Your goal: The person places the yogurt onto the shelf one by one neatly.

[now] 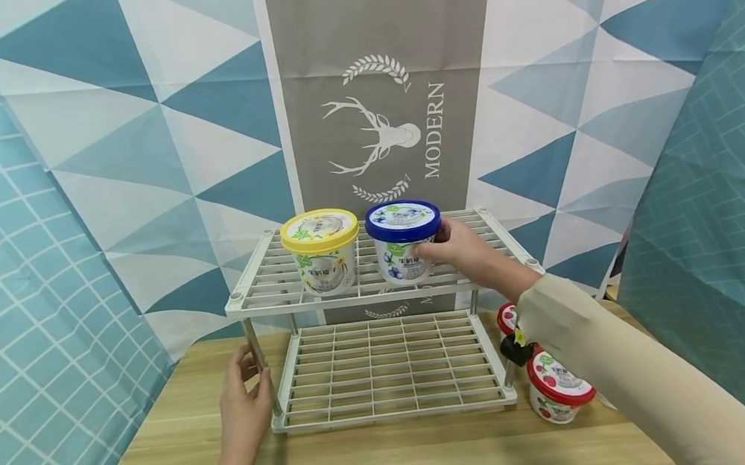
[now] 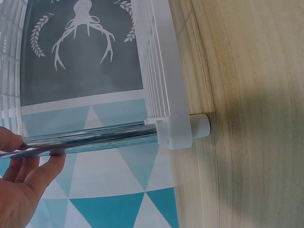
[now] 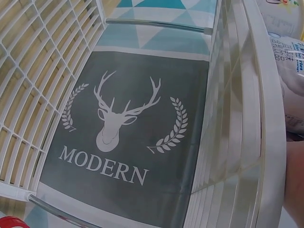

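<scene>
A tub with a blue lid [image 1: 404, 261] stands at the front of the upper tier of a white two-tier rack [image 1: 352, 302]. My right hand [image 1: 472, 253] grips it from the right side, thumb in front. To its left, a small gap away, sits a tub with a yellow lid [image 1: 323, 267]. My left hand [image 1: 244, 409] holds the rack's front left metal post [image 1: 255, 345], below the upper tier. In the left wrist view, fingers and thumb pinch that shiny post [image 2: 104, 137]. Only part of the right hand [image 3: 293, 175] shows in the right wrist view.
On the wooden table [image 1: 408, 457], right of the rack, stand a red-lidded tub [image 1: 557, 398] and another red-lidded tub [image 1: 506, 318] partly behind my sleeve. The lower tier [image 1: 390, 416] is a white grid. A patterned cloth [image 1: 221, 127] hangs behind.
</scene>
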The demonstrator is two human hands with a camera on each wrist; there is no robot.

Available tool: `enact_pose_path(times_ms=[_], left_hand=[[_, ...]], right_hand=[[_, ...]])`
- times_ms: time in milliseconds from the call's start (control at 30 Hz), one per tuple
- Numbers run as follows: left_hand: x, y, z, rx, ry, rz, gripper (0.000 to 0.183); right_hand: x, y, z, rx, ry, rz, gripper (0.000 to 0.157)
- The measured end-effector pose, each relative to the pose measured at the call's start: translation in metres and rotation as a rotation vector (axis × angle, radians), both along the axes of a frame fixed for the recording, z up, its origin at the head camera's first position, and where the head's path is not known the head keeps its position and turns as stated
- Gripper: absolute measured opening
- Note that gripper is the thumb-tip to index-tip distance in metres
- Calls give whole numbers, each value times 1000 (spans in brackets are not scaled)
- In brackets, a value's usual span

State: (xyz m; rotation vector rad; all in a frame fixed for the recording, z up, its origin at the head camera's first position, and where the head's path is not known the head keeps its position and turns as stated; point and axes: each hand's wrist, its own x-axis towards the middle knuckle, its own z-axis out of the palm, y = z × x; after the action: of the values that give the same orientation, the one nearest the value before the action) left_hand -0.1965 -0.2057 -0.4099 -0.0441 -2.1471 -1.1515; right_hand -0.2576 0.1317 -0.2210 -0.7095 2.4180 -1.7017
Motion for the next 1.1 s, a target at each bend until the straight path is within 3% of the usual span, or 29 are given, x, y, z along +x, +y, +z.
enact_pose_path(times_ms=[567,833,1100], left_hand=[[0,1,1,2,-16,16,47],[-2,0,0,11,-25,13,48],[-2,1,-1,16,-17,17,48]], right_hand=[[-4,5,-1,-5,-22,17,66],[4,25,0,30,-5,-94,75],[12,44,0,37,57,-140,64]])
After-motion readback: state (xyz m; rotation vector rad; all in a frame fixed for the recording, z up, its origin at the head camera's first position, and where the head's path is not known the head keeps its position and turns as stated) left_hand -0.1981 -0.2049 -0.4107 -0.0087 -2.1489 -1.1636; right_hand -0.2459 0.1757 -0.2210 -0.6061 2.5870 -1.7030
